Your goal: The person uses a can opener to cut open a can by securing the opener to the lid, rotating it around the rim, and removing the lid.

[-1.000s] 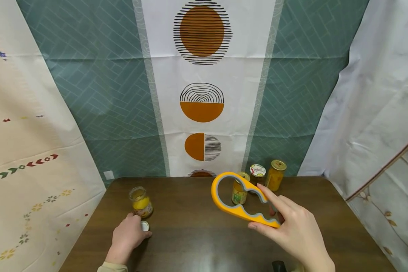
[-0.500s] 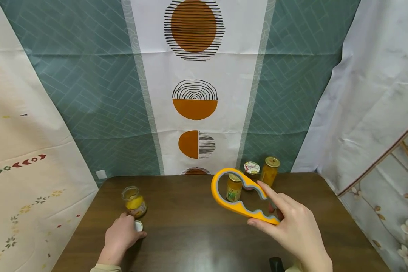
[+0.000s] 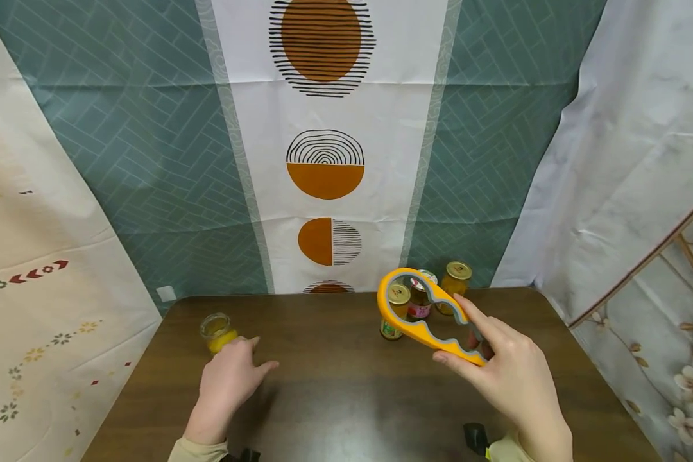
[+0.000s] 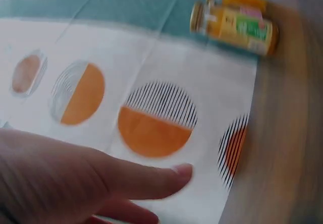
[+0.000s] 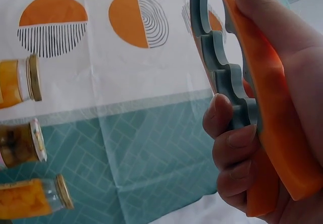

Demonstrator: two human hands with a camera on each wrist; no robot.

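My left hand [image 3: 231, 378] is lifted a little over the left side of the table, thumb and forefinger stretched out and apart. Just behind it stands an open glass jar [image 3: 215, 326] with yellow contents, its lower part covered by the hand. The white lid seen earlier is out of sight. In the left wrist view, the thumb [image 4: 146, 179] is straight, with nothing against it. My right hand [image 3: 511, 369] grips a yellow-orange jar opener [image 3: 420, 332] with a grey scalloped lining, held up in the air. Its fingers curl round both handles in the right wrist view.
Three closed jars stand at the back right: one with a green label [image 3: 390, 330], one with a pink label [image 3: 419, 312] and a taller one [image 3: 457, 280]. The opener overlaps them in the head view. Fabric hangs behind the brown table [image 3: 323, 385].
My left hand has come up off the white lid and moved right, its fingers spreading. The right hand keeps the jar opener and shifts slightly right. The head view has turned slightly.
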